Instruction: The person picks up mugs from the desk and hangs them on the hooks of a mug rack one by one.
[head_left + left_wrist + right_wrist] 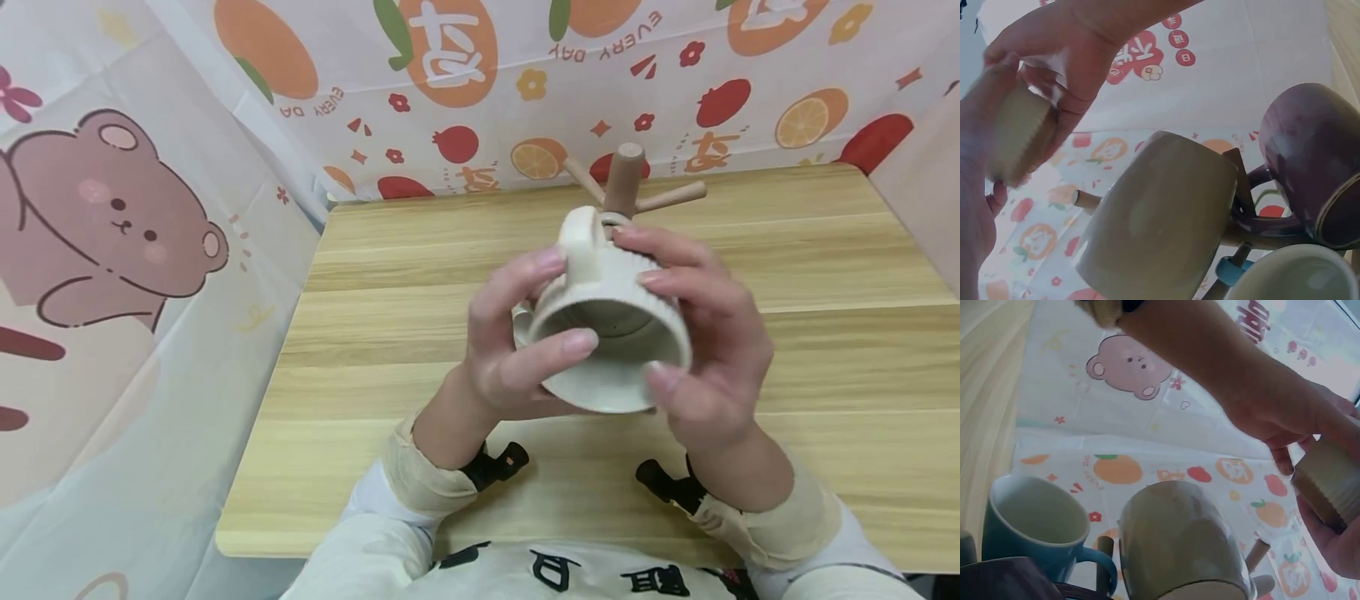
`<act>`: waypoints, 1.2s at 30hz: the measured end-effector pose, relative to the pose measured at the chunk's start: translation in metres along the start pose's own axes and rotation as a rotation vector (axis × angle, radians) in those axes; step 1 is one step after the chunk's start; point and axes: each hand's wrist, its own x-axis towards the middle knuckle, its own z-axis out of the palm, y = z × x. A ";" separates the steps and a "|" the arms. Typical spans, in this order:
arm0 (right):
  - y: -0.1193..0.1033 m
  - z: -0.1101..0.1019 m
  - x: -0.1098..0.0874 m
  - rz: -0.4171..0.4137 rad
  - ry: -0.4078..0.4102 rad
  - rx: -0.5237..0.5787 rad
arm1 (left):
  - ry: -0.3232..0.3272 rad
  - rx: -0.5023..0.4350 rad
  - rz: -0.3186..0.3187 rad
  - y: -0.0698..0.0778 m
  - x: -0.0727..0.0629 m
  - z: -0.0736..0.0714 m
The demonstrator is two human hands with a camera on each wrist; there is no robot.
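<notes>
A white mug [618, 271] with a ribbed outside is held between both hands in the head view, its open mouth tilted toward me. My left hand [498, 354] grips it on the handle side, the thumb reaching over the rim. From the other side my right hand [723, 350] holds the wall, fingers on the outside and thumb at the rim. The same mug [1329, 478] appears at the right edge of the right wrist view. Just beyond stands a wooden mug rack [624, 179], its lower part hidden by the hands and mug.
Mugs hang on the rack: a glossy cream mug [1157, 215], a dark purple mug [1300, 153] and a teal mug [1035, 519] with a pale inside. Bare pegs [675, 196] stick out at the rack's top. The wooden table [360, 333] meets a printed cloth [480, 125] behind.
</notes>
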 end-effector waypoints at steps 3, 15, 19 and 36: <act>-0.006 -0.003 0.002 0.099 0.104 0.157 | -0.033 -0.040 -0.039 -0.002 0.001 0.002; -0.016 -0.005 0.007 0.279 0.241 0.342 | -0.161 -0.427 -0.346 0.003 0.001 0.007; -0.012 -0.005 0.009 0.257 0.220 0.276 | -0.200 -0.499 -0.376 0.007 0.000 0.009; -0.021 -0.014 0.012 0.203 -0.119 -0.321 | -0.252 -0.035 -0.156 0.006 0.009 0.006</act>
